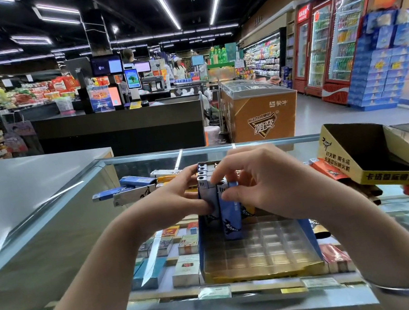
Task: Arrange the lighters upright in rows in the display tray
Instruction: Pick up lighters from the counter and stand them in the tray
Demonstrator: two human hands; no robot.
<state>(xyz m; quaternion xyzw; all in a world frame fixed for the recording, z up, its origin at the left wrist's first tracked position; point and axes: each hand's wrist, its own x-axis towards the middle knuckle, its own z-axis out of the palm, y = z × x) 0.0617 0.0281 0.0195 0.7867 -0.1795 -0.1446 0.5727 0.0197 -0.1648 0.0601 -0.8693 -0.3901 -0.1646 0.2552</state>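
- Right now both hands are working at the far end of the display tray (259,254), which is sitting on the glass counter (75,232) straight ahead of the person.
- Along the tray's left wall, a row of upright lighters (203,179) is standing, metal caps up, running away from the camera.
- Against the near end of that row, the left hand (178,200) is pressing, its thumb curled onto the front face of the nearest silver lighter and its fingers wrapping the row's outer side; it is steadying rather than lifting, as far as I can judge.
- Just beside the row, the right hand (260,183) is pinching the cap of a blue lighter (231,215) between thumb and forefinger, with the remaining fingers arching loosely above.
- Directly below the right fingertips, that blue lighter is hanging with its long axis vertical and its base at or just above the tray's clear pockets; whether it is fully seated, I cannot tell.
- Straight down, then, is likely where the coming move is heading, into the pocket touching the standing row, and the right hand is the one placed for it.
- Beyond the hands, loose lighters (132,186) are lying flat on the glass, nearer the left hand, their long axes running left to right.
- Toward the camera, most of the tray's pockets are showing bare, so I judge the task is early.
- Off to the right, an open yellow box (379,159) is resting, well apart from the tray.
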